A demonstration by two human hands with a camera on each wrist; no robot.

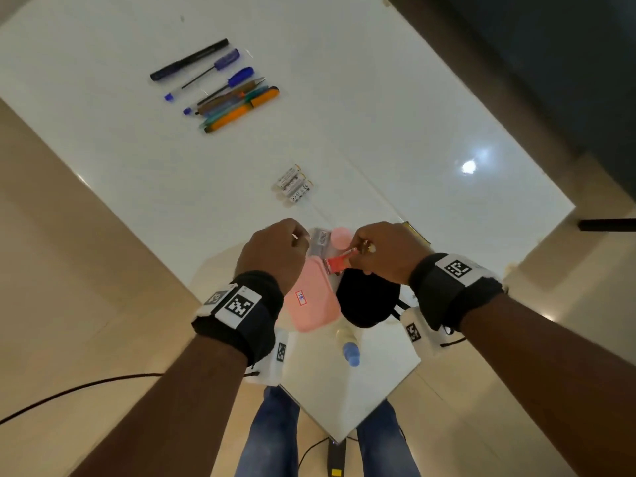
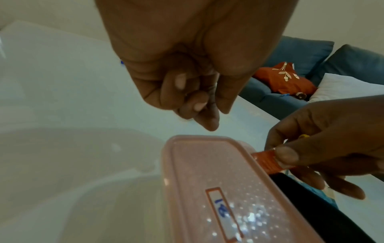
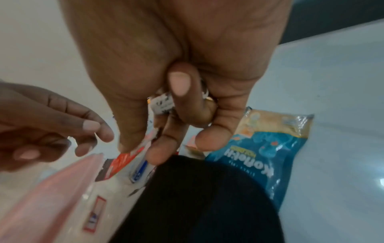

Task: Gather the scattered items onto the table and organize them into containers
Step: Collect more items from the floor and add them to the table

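A pink-lidded box (image 1: 311, 301) (image 2: 218, 189) (image 3: 51, 197) with a small label lies at the near table corner. My right hand (image 1: 361, 249) (image 3: 166, 131) pinches a red-orange sachet (image 1: 339, 264) (image 2: 266, 160) (image 3: 122, 162) just past the box's far right edge, with a small white-labelled item tucked under its curled fingers. My left hand (image 1: 299, 237) (image 2: 197, 102) (image 3: 83, 131) hovers above the box's far end, fingers loosely curled around nothing. A black pouch (image 1: 366, 297) (image 3: 197, 205) lies right of the box.
Several pens and screwdrivers (image 1: 220, 87) lie at the far left of the white table (image 1: 137, 166), and batteries (image 1: 293, 185) lie mid-table. A blue snack packet (image 3: 268, 148) lies beyond the pouch. A blue-capped bottle (image 1: 351, 352) lies near me. A cable (image 1: 69, 390) crosses the floor.
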